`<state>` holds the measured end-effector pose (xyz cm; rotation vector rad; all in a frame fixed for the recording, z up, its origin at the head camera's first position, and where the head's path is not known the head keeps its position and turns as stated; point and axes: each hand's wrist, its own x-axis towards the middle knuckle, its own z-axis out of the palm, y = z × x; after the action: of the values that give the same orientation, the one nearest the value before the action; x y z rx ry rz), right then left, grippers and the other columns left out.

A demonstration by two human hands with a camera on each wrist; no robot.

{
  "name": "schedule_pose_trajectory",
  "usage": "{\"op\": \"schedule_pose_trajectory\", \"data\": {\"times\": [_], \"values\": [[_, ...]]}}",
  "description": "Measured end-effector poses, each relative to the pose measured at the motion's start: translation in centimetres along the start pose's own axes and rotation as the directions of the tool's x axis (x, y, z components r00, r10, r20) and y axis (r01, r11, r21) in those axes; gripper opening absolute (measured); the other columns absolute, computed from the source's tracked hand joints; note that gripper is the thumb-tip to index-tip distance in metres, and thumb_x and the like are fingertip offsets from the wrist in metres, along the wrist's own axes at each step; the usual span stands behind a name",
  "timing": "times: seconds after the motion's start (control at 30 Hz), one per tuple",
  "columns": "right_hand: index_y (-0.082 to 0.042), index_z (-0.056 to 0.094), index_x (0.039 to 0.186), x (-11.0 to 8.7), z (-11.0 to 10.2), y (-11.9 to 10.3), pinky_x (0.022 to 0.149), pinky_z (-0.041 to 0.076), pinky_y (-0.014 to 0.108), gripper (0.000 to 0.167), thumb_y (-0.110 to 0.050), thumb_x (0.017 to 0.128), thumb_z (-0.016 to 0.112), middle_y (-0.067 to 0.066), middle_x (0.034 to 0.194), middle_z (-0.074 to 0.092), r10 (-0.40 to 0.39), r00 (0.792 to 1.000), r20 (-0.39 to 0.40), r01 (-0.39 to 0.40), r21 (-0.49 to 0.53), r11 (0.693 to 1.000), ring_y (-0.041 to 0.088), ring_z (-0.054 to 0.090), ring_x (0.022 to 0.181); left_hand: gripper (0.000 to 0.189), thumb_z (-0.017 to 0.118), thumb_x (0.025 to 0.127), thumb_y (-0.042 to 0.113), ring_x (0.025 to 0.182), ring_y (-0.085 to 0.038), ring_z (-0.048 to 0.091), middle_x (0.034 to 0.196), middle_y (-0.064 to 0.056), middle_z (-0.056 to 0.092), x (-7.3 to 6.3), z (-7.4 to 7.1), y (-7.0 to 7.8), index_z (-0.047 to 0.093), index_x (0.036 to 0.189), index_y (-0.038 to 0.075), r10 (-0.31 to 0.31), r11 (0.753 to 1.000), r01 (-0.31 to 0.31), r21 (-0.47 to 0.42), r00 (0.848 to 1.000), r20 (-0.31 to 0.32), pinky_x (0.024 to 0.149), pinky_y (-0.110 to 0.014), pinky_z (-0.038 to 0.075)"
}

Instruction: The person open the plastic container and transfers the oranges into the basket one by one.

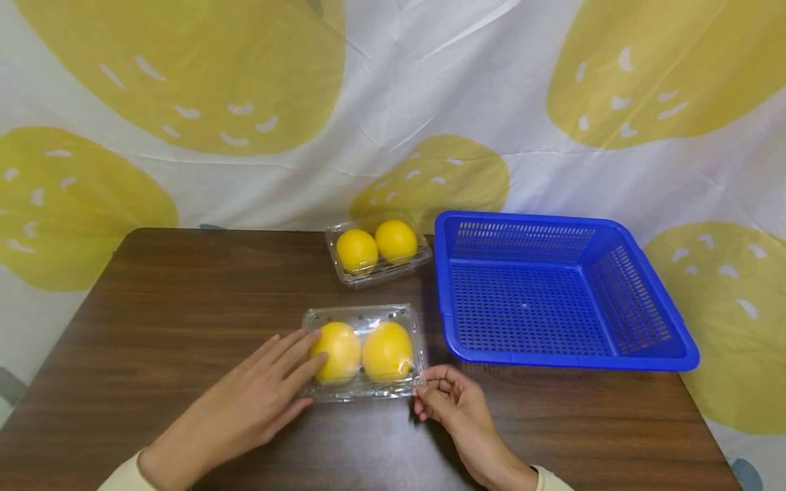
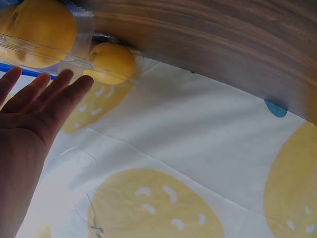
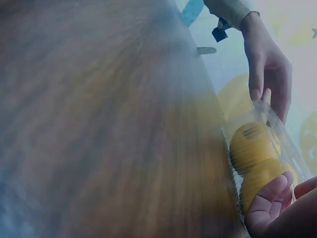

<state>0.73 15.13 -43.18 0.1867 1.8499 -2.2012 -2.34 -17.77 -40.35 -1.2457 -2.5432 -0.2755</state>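
Note:
A clear plastic clamshell box point(image 1: 362, 315) with two round yellow-orange fruits point(image 1: 387, 351) inside lies on the table in the head view, its lid down. Straight fingers of my left hand point(image 1: 264, 392) rest over the lid's left end; the thumb is near the box's lower left corner. At the lower right corner, my right hand point(image 1: 457, 412) pinches the box's edge between thumb and curled fingers. The left wrist view shows the left hand point(image 2: 39, 109) with its fingers spread beside the box. In the right wrist view, the right hand's fingertips point(image 3: 270, 198) are at the box's near end.
Behind it, a second clear box point(image 1: 350, 278) with two similar fruits stands near the table's back edge. A blue slotted plastic basket point(image 1: 571, 361) sits to the right on the brown wooden table point(image 1: 215, 286). A white cloth with yellow fruit prints point(image 1: 393, 88) hangs behind.

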Motion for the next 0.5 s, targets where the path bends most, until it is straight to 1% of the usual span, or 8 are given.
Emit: {"op": "schedule_pose_trajectory", "data": {"times": [0.17, 0.27, 0.33, 0.4, 0.43, 0.5], "values": [[0.013, 0.058, 0.117, 0.04, -0.12, 0.05, 0.074, 0.062, 0.026, 0.021, 0.004, 0.100, 0.068, 0.012, 0.095, 0.069, -0.004, 1.000, 0.001, 0.004, 0.002, 1.000, 0.016, 0.067, 0.080, 0.066, 0.085, 0.093, 0.025, 0.138, -0.045, 0.062, 0.162, -0.026, 0.052, -0.08, 0.28, 0.05, 0.063, 0.151, 0.002, 0.020, 0.999, -0.021, -0.045, 0.999, -0.026, 0.111, -0.064, 0.054], [0.013, 0.058, 0.117, 0.06, -0.20, 0.08, 0.074, 0.062, 0.026, 0.022, 0.004, 0.100, 0.068, 0.012, 0.095, 0.069, -0.006, 1.000, 0.000, 0.006, 0.002, 1.000, 0.016, 0.067, 0.080, 0.066, 0.085, 0.091, 0.024, 0.136, -0.045, 0.063, 0.160, -0.027, 0.054, 0.01, 0.18, 0.10, 0.064, 0.149, 0.001, 0.030, 0.998, -0.032, -0.050, 0.999, -0.036, 0.110, -0.063, 0.055], [0.013, 0.058, 0.117, 0.07, -0.20, 0.07, 0.074, 0.062, 0.026, 0.022, 0.004, 0.099, 0.068, 0.012, 0.095, 0.069, -0.003, 1.000, -0.002, 0.003, 0.003, 1.000, 0.016, 0.067, 0.080, 0.063, 0.083, 0.093, 0.024, 0.135, -0.045, 0.064, 0.159, -0.027, 0.055, 0.07, 0.14, 0.10, 0.064, 0.148, 0.000, 0.039, 0.998, -0.041, -0.050, 0.998, -0.043, 0.110, -0.062, 0.055], [0.013, 0.058, 0.117, 0.09, -0.21, 0.08, 0.074, 0.062, 0.026, 0.022, 0.004, 0.099, 0.068, 0.012, 0.094, 0.069, -0.002, 1.000, -0.004, 0.002, 0.003, 1.000, 0.016, 0.067, 0.080, 0.055, 0.076, 0.101, 0.027, 0.135, -0.045, 0.065, 0.158, -0.027, 0.056, 0.12, 0.11, 0.10, 0.065, 0.147, -0.001, 0.047, 0.998, -0.049, -0.051, 0.998, -0.052, 0.110, -0.061, 0.055], [0.013, 0.058, 0.117, 0.10, -0.21, 0.08, 0.074, 0.062, 0.026, 0.022, 0.004, 0.099, 0.068, 0.012, 0.094, 0.069, -0.003, 1.000, -0.004, 0.003, 0.003, 1.000, 0.016, 0.067, 0.079, 0.049, 0.069, 0.108, 0.029, 0.134, -0.045, 0.065, 0.157, -0.028, 0.057, 0.13, 0.12, 0.10, 0.066, 0.147, -0.001, 0.050, 0.997, -0.053, -0.051, 0.997, -0.059, 0.110, -0.061, 0.055], [0.013, 0.058, 0.117, 0.11, -0.20, 0.05, 0.074, 0.062, 0.026, 0.022, 0.004, 0.099, 0.068, 0.012, 0.094, 0.069, -0.001, 1.000, -0.006, 0.001, 0.002, 1.000, 0.016, 0.067, 0.079, 0.047, 0.052, 0.117, 0.034, 0.133, -0.045, 0.066, 0.156, -0.028, 0.058, 0.12, 0.20, 0.08, 0.067, 0.145, -0.001, 0.058, 0.997, -0.062, -0.051, 0.996, -0.074, 0.109, -0.061, 0.055]]}}
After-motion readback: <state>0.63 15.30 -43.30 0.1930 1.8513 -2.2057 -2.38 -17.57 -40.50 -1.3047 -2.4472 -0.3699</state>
